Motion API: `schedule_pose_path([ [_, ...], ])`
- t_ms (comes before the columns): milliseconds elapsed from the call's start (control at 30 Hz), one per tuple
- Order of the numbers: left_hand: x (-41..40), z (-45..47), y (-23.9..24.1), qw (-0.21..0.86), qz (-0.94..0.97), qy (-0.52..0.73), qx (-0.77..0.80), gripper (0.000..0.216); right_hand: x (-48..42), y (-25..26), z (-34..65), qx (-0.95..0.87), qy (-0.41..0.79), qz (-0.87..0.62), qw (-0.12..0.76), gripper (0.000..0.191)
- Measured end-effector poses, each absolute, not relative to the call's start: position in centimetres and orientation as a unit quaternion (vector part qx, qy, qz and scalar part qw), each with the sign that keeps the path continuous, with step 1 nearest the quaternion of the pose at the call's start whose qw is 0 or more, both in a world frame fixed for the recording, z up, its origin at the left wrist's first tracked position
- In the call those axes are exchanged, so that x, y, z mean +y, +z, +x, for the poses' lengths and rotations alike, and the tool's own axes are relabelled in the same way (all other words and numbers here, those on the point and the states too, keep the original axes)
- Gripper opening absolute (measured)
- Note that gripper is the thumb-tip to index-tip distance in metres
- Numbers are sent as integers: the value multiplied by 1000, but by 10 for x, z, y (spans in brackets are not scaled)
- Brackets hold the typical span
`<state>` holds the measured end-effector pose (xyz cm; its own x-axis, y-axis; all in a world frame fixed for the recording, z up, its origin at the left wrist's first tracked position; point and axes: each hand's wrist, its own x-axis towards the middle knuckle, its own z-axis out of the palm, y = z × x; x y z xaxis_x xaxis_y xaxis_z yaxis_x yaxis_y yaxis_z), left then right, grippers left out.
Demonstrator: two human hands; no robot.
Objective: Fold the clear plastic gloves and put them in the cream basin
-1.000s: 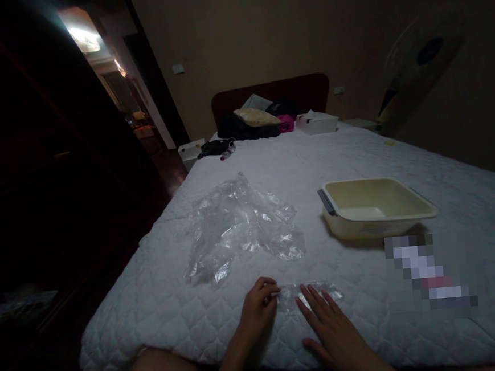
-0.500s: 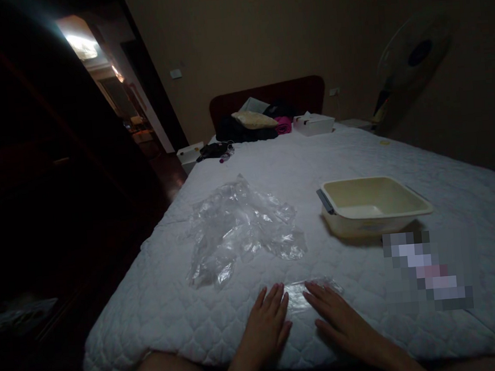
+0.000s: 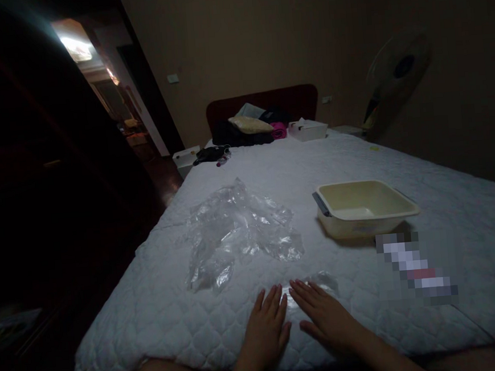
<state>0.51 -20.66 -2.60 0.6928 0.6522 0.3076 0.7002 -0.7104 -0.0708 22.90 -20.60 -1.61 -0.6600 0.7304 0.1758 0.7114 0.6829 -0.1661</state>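
Observation:
A small clear plastic bag [image 3: 323,280] lies flat on the white quilted mattress [image 3: 357,159] near its front edge. My left hand [image 3: 267,324] rests flat on the mattress, fingers stretched out, just left of the bag. My right hand [image 3: 324,314] lies flat with its fingers over the bag's near part, pressing it down. The two hands sit side by side, almost touching. A heap of crumpled clear plastic bags [image 3: 238,232] lies further back, to the left of the hands.
A cream plastic basin [image 3: 363,206] stands on the mattress to the right. A blurred-out patch [image 3: 414,266] lies in front of it. Clothes and a white box [image 3: 307,129] sit by the headboard. A standing fan [image 3: 393,77] is at the far right.
My left hand went from a pinch on the bag's left edge to lying flat. My right hand slid left across the bag, closer to the left hand. The view shifted slightly.

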Motion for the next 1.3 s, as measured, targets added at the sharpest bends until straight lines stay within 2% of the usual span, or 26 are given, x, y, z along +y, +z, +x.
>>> schedule_pose_path([
  [167, -208, 6, -22, 90, -913, -141, -371, 50, -201, -13, 259, -911, 45, -397, 100, 60],
  [533, -210, 8, -17, 91, -915, -130, -370, 49, -200, -19, 264, -905, 18, -397, 156, 61],
  [1100, -210, 8, -18, 85, -919, -116, -367, 49, -194, -14, 273, -911, 19, -398, 109, 61],
  [1300, -209, 9, -19, 91, -919, -109, -369, 48, -192, -19, 278, -890, -4, -436, 134, 60],
])
